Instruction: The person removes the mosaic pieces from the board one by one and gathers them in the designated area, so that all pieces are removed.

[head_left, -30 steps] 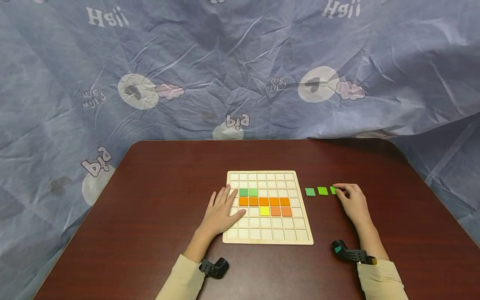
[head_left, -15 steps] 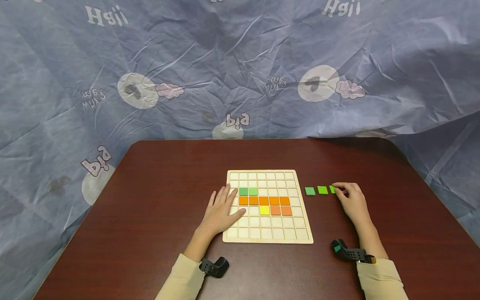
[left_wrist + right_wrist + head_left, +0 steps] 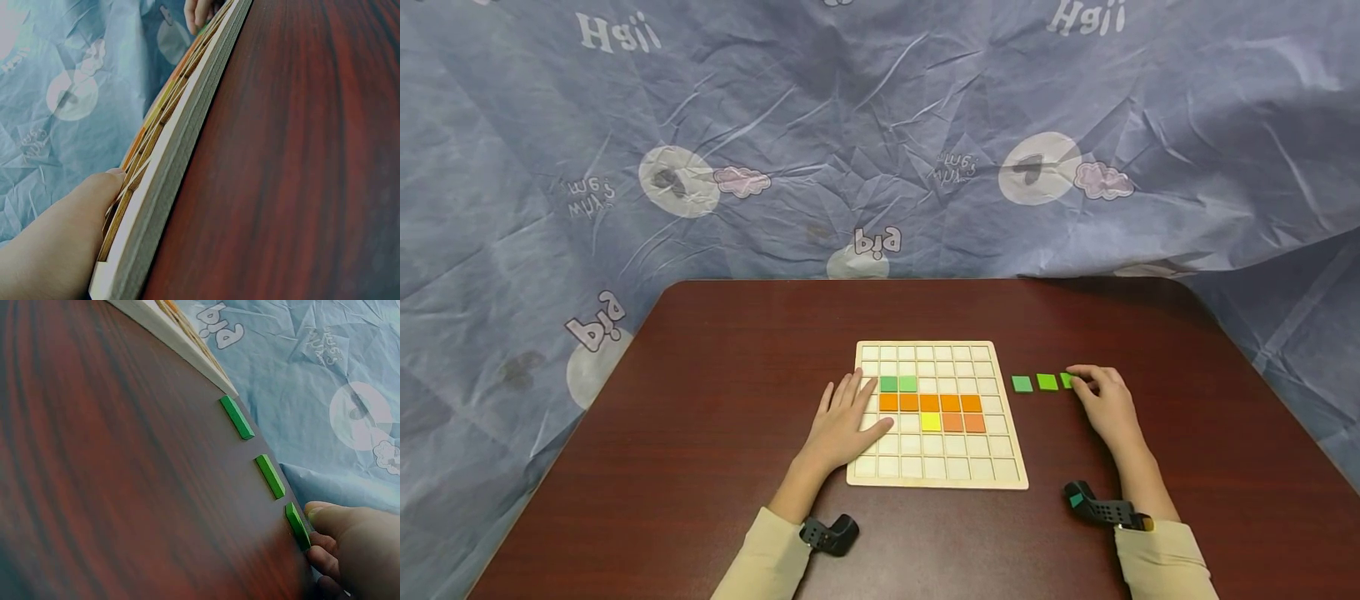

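My left hand (image 3: pixel 841 427) lies with fingers spread on the left side of a pale wooden grid board (image 3: pixel 910 468). In the left wrist view its thumb (image 3: pixel 103 187) rests over the board's edge. Set in the board are two green tiles (image 3: pixel 898 384), a row of several orange tiles (image 3: pixel 929 403), a yellow tile (image 3: pixel 930 422) and two salmon tiles (image 3: pixel 963 423). To the right of the board, my right hand (image 3: pixel 1107 408) pinches a bright green tile (image 3: pixel 297 526) between thumb and fingers, low at the table. Part of that tile is hidden by the fingers.
Two more tiles lie in line between the board and my right hand: a bluish green tile (image 3: pixel 1022 384) and a light green tile (image 3: pixel 1047 382). The dark reddish table (image 3: pixel 737 358) ends at a hanging blue-grey cloth (image 3: pixel 820 125). Each wrist wears a black camera strap (image 3: pixel 829 535).
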Demonstrator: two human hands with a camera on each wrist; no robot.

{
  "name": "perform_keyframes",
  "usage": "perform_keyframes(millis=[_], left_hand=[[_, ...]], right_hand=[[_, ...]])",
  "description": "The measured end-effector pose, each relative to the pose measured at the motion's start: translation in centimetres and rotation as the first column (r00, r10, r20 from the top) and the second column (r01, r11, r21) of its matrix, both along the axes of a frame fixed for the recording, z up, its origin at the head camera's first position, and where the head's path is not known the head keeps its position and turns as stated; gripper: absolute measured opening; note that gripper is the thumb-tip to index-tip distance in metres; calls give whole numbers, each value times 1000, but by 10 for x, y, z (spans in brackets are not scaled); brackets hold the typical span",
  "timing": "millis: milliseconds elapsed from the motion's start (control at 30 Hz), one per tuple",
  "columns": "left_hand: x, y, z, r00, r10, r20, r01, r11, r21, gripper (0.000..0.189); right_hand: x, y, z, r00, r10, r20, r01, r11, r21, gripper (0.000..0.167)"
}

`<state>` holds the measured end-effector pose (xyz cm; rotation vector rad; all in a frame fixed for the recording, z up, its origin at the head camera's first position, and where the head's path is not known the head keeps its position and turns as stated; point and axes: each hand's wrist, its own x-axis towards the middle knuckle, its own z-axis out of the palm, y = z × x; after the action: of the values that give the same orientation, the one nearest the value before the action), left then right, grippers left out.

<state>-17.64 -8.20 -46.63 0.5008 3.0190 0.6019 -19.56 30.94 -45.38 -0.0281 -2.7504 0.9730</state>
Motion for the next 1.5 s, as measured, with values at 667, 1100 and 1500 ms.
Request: perform_keyframes(millis=[667, 1100, 1500], left_hand=[[0, 1, -2, 1000, -15, 2, 15, 1000, 15, 73], [-2, -2, 1, 1000, -10, -2, 10, 1000, 10, 73], [-1, -1, 2, 1000, 3, 1, -3, 1000, -2, 74]], right_hand=[[13, -73, 50, 990, 37, -136, -28, 998, 63, 20], [8, -151, 62, 983, 163, -81, -164, 986, -6, 21], [-6, -206, 27, 980, 193, 52, -186, 976, -116, 23]])
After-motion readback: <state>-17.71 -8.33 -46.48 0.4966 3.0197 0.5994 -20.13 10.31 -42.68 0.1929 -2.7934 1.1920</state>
